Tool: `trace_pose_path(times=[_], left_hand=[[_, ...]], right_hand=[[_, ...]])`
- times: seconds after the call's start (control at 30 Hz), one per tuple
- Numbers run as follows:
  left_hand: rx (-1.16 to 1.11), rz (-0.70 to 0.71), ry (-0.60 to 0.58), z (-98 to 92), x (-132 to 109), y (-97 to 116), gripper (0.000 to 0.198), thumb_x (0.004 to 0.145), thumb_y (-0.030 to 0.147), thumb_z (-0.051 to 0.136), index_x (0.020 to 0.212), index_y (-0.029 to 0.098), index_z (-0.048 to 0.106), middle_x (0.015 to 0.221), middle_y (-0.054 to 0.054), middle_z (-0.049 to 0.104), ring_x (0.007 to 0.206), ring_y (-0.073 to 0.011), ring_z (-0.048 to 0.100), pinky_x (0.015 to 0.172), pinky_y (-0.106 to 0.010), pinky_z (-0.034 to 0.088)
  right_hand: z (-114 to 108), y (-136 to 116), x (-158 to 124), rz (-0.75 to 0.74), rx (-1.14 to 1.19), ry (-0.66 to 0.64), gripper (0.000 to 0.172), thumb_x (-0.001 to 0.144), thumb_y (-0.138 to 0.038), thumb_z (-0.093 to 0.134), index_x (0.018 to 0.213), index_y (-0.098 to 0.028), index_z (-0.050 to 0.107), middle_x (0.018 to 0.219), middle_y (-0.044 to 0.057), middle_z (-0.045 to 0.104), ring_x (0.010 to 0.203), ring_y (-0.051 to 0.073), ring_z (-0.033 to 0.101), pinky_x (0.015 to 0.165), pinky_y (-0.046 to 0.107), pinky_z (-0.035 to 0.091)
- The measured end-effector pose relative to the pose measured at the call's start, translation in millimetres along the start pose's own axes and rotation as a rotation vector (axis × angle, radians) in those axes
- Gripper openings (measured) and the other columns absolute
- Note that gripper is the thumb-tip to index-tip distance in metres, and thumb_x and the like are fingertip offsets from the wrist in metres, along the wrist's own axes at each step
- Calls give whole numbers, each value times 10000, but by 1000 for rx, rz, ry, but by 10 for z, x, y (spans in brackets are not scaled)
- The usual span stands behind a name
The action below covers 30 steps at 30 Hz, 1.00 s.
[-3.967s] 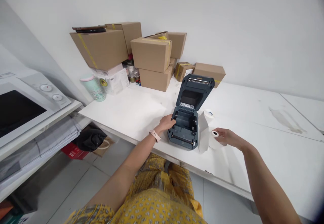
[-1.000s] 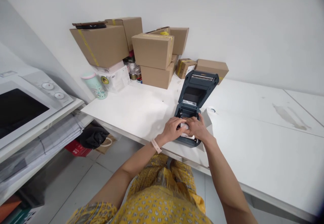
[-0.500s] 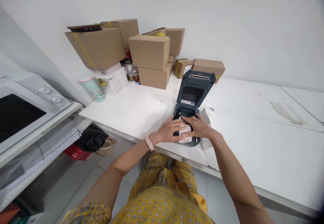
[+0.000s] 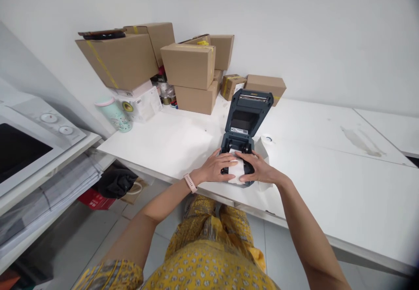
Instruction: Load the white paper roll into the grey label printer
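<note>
A dark blue-grey label printer (image 4: 250, 112) stands near the table's front edge with its lid raised. White label paper (image 4: 236, 170) lies over the front part of its open base. My left hand (image 4: 218, 167) rests on the left side of the base, fingers stretched and apart, their tips on the paper's left edge. From the right, my right hand (image 4: 258, 167) reaches over the base with spread fingers, its thumb and index finger touching the paper. Both hands partly cover the inside of the printer. More white paper (image 4: 266, 150) lies just right of the printer, partly behind my right hand.
Cardboard boxes (image 4: 193, 67) are stacked at the back left of the white table (image 4: 327, 181), with smaller boxes (image 4: 265, 84) behind the printer. A mint tumbler (image 4: 114, 115) stands at the left beside a white box (image 4: 140, 104). A microwave (image 4: 36, 128) sits on a shelf at far left.
The view has shifted slightly. Both hands stay at the printer; my fingers have drawn apart a little, leaving more of the white paper showing between them.
</note>
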<state>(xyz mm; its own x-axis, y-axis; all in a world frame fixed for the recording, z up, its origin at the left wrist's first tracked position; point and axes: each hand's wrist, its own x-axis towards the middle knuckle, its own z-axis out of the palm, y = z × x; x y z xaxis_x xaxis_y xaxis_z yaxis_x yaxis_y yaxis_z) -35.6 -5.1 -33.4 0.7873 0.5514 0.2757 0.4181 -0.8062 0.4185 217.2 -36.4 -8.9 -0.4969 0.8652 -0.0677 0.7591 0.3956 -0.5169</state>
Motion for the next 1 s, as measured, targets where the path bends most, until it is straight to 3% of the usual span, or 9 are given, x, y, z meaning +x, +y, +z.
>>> trace_pose_path(times=[0.1,0.17,0.3,0.37,0.43,0.7,1.0], left_hand=[[0,-13,-11,-24,1,23,512,887,464,646,1359,270,599,1481,-88,543,1423,-250,446,1256,-492,133],[2,-17,-19,-37,1,38,506,895,469,634,1361,278,595,1488,-83,537,1429,-249,437,1254,-489,142],[-15,8,6,-36,6,45,500,888,460,649,1344,261,609,1468,-89,559,1407,-253,465,1256,-499,129],[-25,23,27,-22,9,33,486,882,449,659,1327,258,623,1451,-88,575,1390,-257,486,1255,-509,133],[-24,38,44,0,12,12,484,874,448,667,1317,259,631,1433,-87,592,1379,-265,499,1251,-524,147],[-8,92,77,60,16,-52,490,881,479,642,1303,230,631,1399,-104,617,1355,-276,515,1239,-564,173],[75,117,23,6,27,-18,461,913,482,588,1305,241,614,1414,-89,597,1339,-284,485,1213,-572,210]], right_hand=[[2,-10,-1,-22,37,21,807,871,-647,564,1557,-306,310,1564,62,451,1437,291,425,1256,553,102],[-6,-41,0,-19,63,75,647,945,-588,463,1511,-278,412,1503,68,530,1373,281,502,1241,540,181],[-54,-100,45,77,77,435,499,996,-512,358,1279,-229,656,1279,93,695,1205,271,617,1091,459,433],[-68,-78,119,107,-2,630,460,993,-491,381,1214,-232,690,1277,102,682,1227,275,585,1084,462,431],[-42,-6,226,86,-102,723,422,968,-486,452,1207,-233,691,1346,112,629,1282,288,531,1113,490,394],[297,330,475,104,-30,756,347,936,-359,501,1199,-238,691,1249,94,687,1221,286,587,1036,530,475],[311,318,439,120,-2,745,388,950,-305,455,1267,-202,654,1340,95,657,1305,274,556,1096,522,457]])
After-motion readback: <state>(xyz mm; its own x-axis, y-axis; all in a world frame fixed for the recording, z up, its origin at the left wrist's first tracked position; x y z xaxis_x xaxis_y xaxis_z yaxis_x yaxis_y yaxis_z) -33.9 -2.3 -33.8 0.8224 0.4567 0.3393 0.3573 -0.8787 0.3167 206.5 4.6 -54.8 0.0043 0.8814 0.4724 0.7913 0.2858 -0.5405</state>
